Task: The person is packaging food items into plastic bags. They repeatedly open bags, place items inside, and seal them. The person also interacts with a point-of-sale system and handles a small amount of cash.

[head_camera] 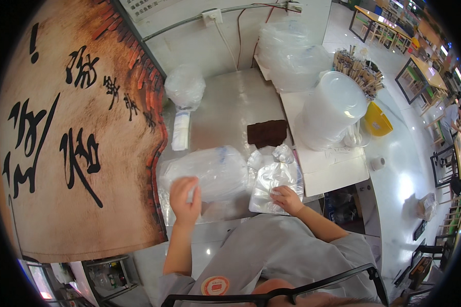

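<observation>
My left hand (185, 199) is raised in front of a long clear plastic bag of pale items (215, 169), its fingers slightly bent and blurred; I see nothing held in it. My right hand (286, 198) rests on a flat stack of clear plastic carrier bags (272, 180), fingertips on the film; whether it pinches a bag I cannot tell. Just beyond the stack lies a folded dark brown cloth (267, 133). A white roll (181, 130) lies farther back on the left, below a bagged bundle (185, 87).
At the right stand stacked plastic tubs (330, 107), bagged containers (301, 65), a yellow bowl (378, 119) and bundled wrapped chopsticks (357, 71). A printed curtain (80, 153) hangs close on the left. A wall socket (213, 17) with a cable is at the back.
</observation>
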`<action>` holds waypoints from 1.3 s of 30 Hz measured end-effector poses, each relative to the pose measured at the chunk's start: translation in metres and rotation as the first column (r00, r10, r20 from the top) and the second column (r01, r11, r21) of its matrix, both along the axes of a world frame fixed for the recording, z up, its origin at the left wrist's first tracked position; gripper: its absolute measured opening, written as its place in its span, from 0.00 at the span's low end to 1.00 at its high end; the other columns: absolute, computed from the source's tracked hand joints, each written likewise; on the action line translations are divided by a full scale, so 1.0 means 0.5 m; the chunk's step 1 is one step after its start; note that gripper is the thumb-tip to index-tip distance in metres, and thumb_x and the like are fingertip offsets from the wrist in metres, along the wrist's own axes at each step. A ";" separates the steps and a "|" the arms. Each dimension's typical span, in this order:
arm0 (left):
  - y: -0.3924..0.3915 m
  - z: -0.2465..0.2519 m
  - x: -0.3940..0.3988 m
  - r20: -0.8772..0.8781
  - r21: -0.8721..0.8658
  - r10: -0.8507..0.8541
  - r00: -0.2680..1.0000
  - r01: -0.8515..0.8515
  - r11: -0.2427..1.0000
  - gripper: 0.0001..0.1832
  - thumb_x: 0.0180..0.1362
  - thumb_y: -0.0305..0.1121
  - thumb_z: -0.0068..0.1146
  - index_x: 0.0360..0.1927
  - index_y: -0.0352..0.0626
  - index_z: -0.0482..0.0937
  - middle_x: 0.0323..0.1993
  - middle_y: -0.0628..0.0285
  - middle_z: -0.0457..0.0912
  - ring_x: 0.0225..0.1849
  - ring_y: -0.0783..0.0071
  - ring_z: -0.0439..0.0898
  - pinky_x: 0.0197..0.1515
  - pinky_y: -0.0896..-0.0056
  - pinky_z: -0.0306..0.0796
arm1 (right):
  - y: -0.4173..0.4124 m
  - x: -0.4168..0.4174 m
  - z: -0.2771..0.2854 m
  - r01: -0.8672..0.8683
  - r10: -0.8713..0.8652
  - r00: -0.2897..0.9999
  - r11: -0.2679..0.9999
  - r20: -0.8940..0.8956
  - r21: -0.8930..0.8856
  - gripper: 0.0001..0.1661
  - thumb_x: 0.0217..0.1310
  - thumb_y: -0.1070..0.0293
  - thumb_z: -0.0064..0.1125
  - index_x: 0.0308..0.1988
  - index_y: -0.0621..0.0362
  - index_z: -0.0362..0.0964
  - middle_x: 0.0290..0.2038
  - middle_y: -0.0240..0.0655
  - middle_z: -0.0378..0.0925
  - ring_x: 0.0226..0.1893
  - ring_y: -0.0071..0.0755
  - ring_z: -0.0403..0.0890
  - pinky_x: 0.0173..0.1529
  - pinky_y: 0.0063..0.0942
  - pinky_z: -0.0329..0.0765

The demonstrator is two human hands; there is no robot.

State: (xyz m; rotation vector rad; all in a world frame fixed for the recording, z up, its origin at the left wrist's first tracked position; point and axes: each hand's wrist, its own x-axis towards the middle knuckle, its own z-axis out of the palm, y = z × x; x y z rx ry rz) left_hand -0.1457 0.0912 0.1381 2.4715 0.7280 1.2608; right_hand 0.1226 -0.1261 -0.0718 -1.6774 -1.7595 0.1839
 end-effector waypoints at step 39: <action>-0.112 0.093 0.018 0.861 -0.499 0.041 0.507 0.858 -0.124 0.09 0.58 0.31 0.48 0.34 0.38 0.77 0.68 0.41 0.57 0.62 0.33 0.65 0.56 0.40 0.71 | 0.091 0.042 0.427 -0.462 0.123 0.258 0.887 -0.958 -0.011 0.03 0.58 0.77 0.64 0.33 0.64 0.77 0.32 0.27 0.79 0.34 0.17 0.76 0.41 0.19 0.72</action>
